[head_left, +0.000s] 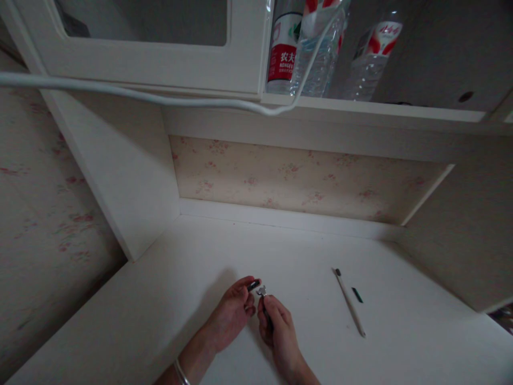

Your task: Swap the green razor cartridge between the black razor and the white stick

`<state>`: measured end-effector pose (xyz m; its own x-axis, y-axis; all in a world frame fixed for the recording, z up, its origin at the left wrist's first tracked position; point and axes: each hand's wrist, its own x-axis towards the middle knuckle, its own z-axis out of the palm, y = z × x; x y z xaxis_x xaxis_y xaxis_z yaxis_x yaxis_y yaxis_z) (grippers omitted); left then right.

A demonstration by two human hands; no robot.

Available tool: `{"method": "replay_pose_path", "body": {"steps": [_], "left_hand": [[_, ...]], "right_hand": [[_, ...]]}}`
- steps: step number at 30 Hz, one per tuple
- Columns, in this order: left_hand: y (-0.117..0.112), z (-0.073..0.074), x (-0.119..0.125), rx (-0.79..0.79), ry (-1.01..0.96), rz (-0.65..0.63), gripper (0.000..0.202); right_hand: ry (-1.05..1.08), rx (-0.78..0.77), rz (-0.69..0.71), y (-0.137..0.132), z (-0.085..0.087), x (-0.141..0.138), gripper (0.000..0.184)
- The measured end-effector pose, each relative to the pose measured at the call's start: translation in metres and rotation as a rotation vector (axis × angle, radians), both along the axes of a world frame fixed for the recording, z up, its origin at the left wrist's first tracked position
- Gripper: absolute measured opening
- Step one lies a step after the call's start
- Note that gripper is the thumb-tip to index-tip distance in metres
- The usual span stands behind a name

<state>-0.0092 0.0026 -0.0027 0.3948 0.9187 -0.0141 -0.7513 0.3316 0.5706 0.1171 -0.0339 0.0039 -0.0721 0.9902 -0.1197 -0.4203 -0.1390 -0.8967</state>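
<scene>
Left hand: pinching small dark piece | right hand: holding metal-headed tool | white pen: lying on desk

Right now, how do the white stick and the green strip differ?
The white stick is long; the green strip is short. The stick is pale with a dark end; the strip is dark green. Both lie on the desk, right of the right hand.

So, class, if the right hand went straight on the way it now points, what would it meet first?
Probably the small dark piece held by the left hand: the right hand points its metal-headed tool roughly that way, though depth is unclear.
</scene>
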Motion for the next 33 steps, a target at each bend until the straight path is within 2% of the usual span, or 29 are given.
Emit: {"method": "replay_pose_path", "body": {"steps": [10, 16, 22, 33], "left_hand": [[-0.0009, -0.0032, 0.0015, 0.020, 0.013, -0.033, 0.033], [-0.0020, -0.0027, 0.0017, 0.000, 0.028, -0.027, 0.034], [-0.0016, 0.0010, 0.0011, 0.018, 0.030, -0.039, 0.039], [-0.0021, 0.0018, -0.0043, 0.049, 0.093, -0.057, 0.045]], "right_hand": [[0.085, 0.006, -0.016, -0.0047, 0.0058, -0.0056, 0.051], [0.028, 0.058, 0.010, -0.0036, 0.0083, -0.0065, 0.050], [-0.044, 0.110, 0.006, -0.0027, 0.0032, -0.0051, 0.049], [-0.104, 0.133, -0.007, -0.0062, 0.0008, -0.0017, 0.050]]}}
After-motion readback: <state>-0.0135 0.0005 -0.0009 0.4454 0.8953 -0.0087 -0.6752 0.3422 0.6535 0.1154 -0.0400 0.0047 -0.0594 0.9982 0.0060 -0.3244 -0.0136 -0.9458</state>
